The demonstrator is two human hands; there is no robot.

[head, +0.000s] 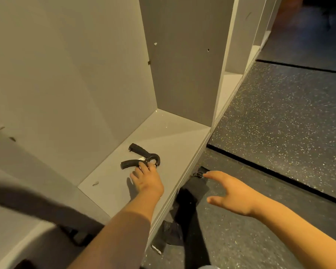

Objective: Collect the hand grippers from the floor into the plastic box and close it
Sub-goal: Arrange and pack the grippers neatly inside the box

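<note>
Hand gripper (144, 158): lower centre, on the cabinet shelf (173, 136); box not in view
Left hand (147, 183): fingertips at its coil end — pinching or merely touching, I cannot tell
Right hand (231, 193): right of centre, spread, empty
Risk: shallow hold on the coil — it may slip and drop

The white shelf unit's bottom board (173, 136) carries one black hand gripper (144, 158), lying flat near the middle with its handles toward the left wall, and a small pale chip (95, 183) near the front left corner. On the dark speckled floor (279, 123), black straps (190, 193) lie against the board's front edge
</note>
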